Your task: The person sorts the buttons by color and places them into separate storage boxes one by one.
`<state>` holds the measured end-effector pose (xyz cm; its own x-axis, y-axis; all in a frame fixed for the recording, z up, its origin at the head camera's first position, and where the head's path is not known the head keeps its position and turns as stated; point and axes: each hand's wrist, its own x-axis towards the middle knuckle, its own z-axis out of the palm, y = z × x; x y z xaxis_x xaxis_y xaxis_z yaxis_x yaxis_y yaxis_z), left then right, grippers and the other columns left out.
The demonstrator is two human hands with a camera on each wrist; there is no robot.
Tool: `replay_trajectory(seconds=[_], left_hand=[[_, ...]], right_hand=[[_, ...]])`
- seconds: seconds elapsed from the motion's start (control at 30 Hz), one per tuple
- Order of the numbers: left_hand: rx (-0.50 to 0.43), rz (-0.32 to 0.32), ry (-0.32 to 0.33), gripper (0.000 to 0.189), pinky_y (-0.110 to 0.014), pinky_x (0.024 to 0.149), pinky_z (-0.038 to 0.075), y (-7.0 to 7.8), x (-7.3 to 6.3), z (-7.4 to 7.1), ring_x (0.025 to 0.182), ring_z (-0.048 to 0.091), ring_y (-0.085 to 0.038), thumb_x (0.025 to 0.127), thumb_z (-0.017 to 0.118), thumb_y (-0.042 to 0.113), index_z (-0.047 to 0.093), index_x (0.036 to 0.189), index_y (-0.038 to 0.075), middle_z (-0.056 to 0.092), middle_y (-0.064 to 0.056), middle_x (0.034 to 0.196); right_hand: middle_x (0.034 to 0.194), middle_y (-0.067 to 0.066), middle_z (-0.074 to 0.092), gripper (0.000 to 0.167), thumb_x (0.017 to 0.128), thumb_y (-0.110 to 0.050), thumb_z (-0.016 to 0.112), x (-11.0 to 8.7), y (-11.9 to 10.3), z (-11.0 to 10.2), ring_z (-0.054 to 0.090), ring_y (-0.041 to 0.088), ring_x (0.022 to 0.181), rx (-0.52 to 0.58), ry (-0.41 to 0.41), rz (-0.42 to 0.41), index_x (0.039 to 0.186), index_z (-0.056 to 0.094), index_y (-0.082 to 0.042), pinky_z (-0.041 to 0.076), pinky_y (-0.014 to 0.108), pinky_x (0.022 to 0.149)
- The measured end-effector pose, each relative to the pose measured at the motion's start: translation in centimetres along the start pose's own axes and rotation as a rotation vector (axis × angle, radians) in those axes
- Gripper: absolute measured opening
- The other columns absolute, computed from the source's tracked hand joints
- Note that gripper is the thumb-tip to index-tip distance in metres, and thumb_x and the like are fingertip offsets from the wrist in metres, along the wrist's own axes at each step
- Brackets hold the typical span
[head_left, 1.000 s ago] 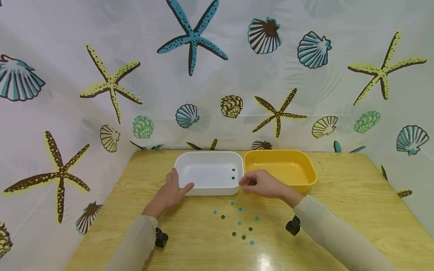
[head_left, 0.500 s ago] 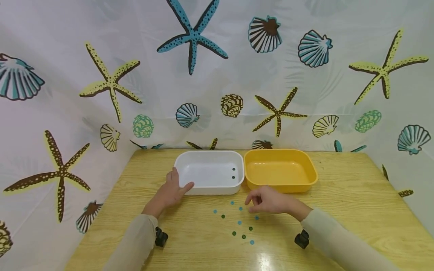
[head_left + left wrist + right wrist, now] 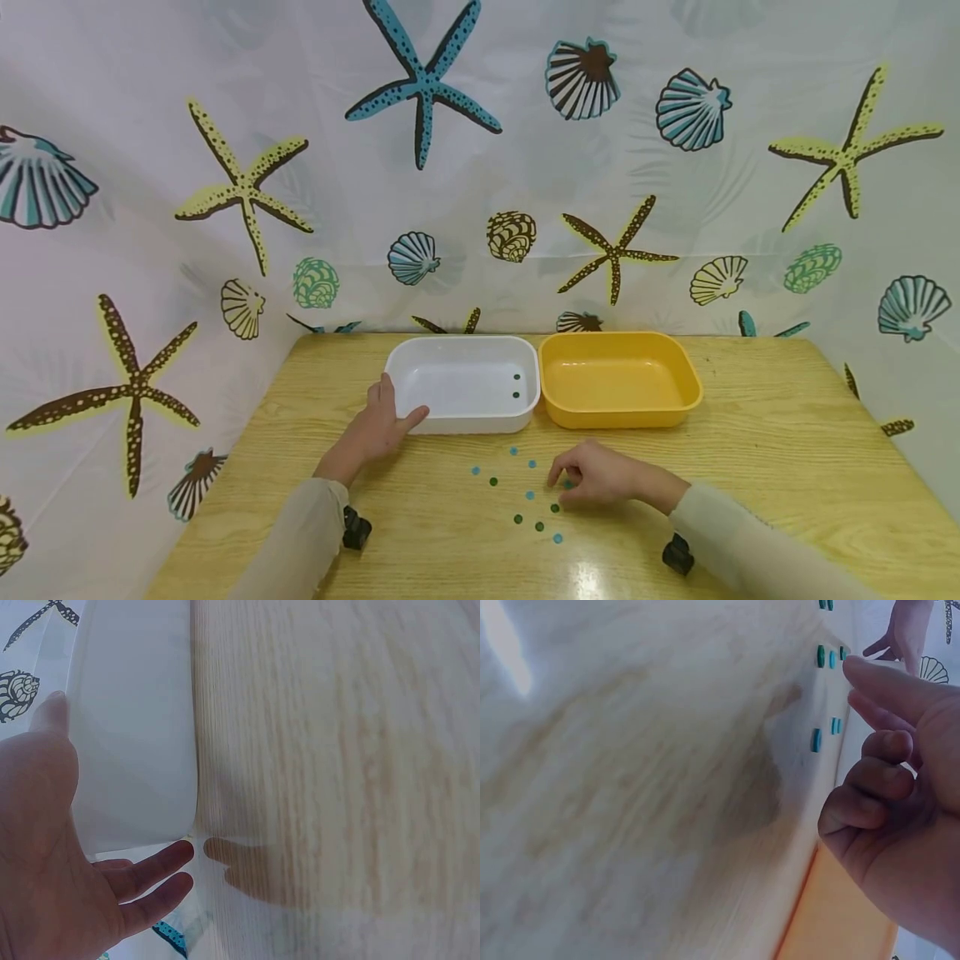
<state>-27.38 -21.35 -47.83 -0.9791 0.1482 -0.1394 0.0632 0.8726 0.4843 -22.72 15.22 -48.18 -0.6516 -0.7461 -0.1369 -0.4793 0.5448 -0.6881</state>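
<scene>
A white plastic tray (image 3: 461,392) stands on the table with two dark green discs (image 3: 516,395) inside, near its right end. At its front left corner my left hand (image 3: 378,425) touches the walls, thumb along the front and fingers spread at the side; the left wrist view shows the hand (image 3: 64,832) with straight fingers. My right hand (image 3: 600,475) hovers low over the loose discs, a blue disc (image 3: 567,484) partly behind its fingers. In the right wrist view, the thumb and index finger of this hand (image 3: 907,780) are extended and apart, holding nothing, while the other fingers curl.
A yellow tray (image 3: 622,418) stands right beside the white one. Several blue discs (image 3: 529,495) and green discs (image 3: 539,527) lie scattered in front of the trays on the wooden table (image 3: 757,442). A shell-printed curtain (image 3: 480,192) rises behind the table and along both sides.
My right hand has moved from the gap between the trays toward the front, down to the loose discs, its fingers spreading slightly. The left hand and both trays stay put.
</scene>
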Motion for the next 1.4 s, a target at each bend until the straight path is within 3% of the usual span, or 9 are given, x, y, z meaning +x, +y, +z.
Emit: replay_trajectory(seconds=[0.63,1.4], left_hand=[[0.004,0.002,0.005,0.114,-0.054,0.094,0.039,-0.2,0.1,0.1,0.114,0.046,-0.047,0.085,0.035,0.075,-0.013,0.144,-0.011,0.003,-0.033,0.147],[-0.003,-0.001,-0.001,0.114,-0.054,0.094,0.039,-0.1,0.0,0.0,0.114,0.047,-0.046,0.085,0.036,0.075,-0.013,0.144,-0.01,0.003,-0.032,0.147]], right_hand=[[0.058,-0.01,0.045,0.015,0.081,-0.012,0.074,0.3,0.1,1.1,0.036,0.001,0.052,-0.064,-0.023,-0.056,0.096,0.073,-0.016,0.03,0.017,0.051],[0.078,-0.018,0.063,0.006,0.082,-0.013,0.074,0.4,0.4,1.1,0.044,-0.001,0.06,-0.08,-0.021,-0.083,0.086,0.075,-0.018,0.038,0.017,0.055]])
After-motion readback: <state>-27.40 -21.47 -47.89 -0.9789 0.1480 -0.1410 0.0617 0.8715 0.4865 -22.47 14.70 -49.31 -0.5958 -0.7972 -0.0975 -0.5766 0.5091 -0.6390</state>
